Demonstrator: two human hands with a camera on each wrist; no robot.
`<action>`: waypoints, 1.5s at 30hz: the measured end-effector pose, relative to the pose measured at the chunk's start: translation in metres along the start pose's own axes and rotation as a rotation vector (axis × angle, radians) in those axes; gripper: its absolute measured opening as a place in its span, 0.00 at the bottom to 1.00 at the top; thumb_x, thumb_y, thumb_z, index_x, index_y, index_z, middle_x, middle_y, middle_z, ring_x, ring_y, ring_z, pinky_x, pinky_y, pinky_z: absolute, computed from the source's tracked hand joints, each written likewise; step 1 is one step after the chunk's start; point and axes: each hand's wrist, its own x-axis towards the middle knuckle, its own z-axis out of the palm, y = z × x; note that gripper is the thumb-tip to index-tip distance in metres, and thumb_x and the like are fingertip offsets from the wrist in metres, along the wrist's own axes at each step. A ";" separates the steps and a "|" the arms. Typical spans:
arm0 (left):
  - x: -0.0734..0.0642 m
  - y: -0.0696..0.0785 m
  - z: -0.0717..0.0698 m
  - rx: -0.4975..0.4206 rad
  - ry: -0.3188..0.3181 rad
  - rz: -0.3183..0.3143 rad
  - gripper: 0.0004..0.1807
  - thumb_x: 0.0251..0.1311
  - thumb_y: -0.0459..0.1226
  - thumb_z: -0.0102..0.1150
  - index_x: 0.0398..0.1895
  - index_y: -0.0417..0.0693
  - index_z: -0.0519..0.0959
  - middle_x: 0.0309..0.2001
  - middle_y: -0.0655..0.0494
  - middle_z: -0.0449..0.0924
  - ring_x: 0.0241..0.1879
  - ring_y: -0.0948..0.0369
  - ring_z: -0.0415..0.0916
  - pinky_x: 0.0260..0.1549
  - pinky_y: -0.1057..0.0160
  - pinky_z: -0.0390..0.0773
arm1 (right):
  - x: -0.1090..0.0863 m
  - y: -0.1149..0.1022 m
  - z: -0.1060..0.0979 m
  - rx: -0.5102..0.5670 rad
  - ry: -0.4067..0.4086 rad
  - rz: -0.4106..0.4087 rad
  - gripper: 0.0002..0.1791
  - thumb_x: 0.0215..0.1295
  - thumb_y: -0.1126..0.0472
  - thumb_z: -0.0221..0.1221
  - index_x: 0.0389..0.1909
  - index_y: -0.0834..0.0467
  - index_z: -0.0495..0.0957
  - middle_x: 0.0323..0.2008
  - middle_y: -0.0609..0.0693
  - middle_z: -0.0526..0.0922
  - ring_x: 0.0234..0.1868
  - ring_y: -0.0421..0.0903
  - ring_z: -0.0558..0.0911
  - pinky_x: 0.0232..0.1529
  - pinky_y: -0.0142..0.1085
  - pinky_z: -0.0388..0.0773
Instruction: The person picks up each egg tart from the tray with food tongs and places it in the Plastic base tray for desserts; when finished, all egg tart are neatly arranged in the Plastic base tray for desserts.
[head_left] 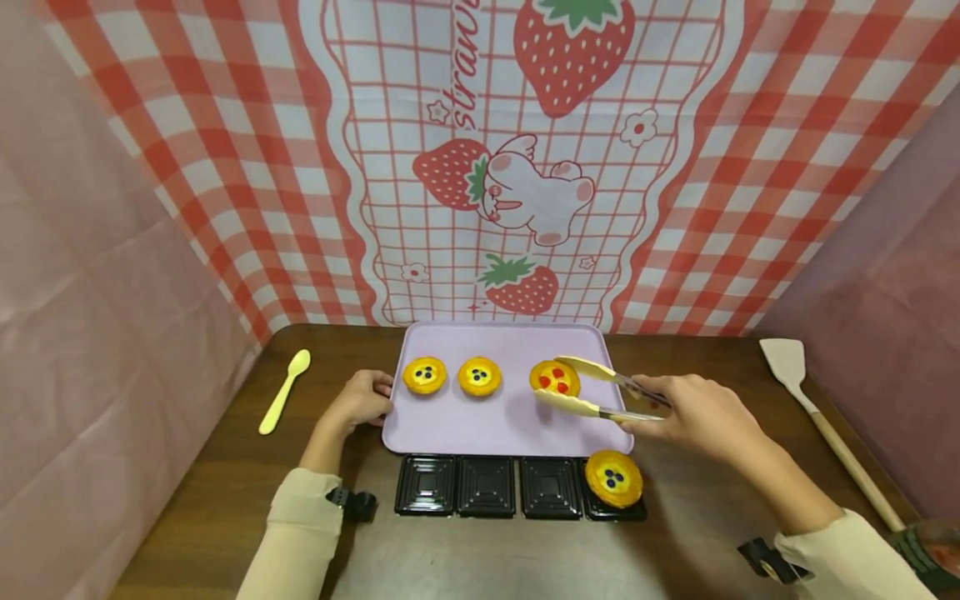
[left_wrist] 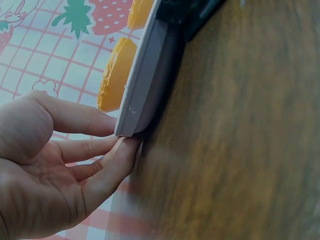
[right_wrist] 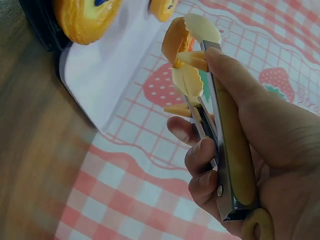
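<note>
My right hand (head_left: 701, 417) grips a pair of tongs (head_left: 626, 385) with cream scalloped tips. Between those tips is a tart with red pieces on top (head_left: 555, 379); the right wrist view shows this tart (right_wrist: 176, 41) raised off the tray. At the left edge of the lilac tray (head_left: 465, 429), my left hand (head_left: 363, 398) pinches the rim, fingers above and below it in the left wrist view. Two tarts with blue berries, one left (head_left: 424, 376) and one nearer the middle (head_left: 480, 377), sit on the tray.
In front of the tray is a row of black square holders (head_left: 426, 485); the rightmost bears another blue-berry tart (head_left: 613, 479). A yellow spoon (head_left: 285, 392) lies at left, and a wooden-handled spatula (head_left: 832, 429) at right. A checked strawberry cloth (head_left: 480, 167) hangs behind.
</note>
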 end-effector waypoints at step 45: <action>0.002 -0.002 -0.004 -0.043 -0.028 -0.002 0.26 0.46 0.21 0.59 0.54 0.25 0.71 0.40 0.39 0.70 0.32 0.53 0.74 0.27 0.53 0.85 | -0.082 -0.012 0.007 -0.036 0.030 -0.091 0.42 0.44 0.24 0.63 0.53 0.50 0.84 0.40 0.39 0.86 0.35 0.45 0.85 0.22 0.42 0.75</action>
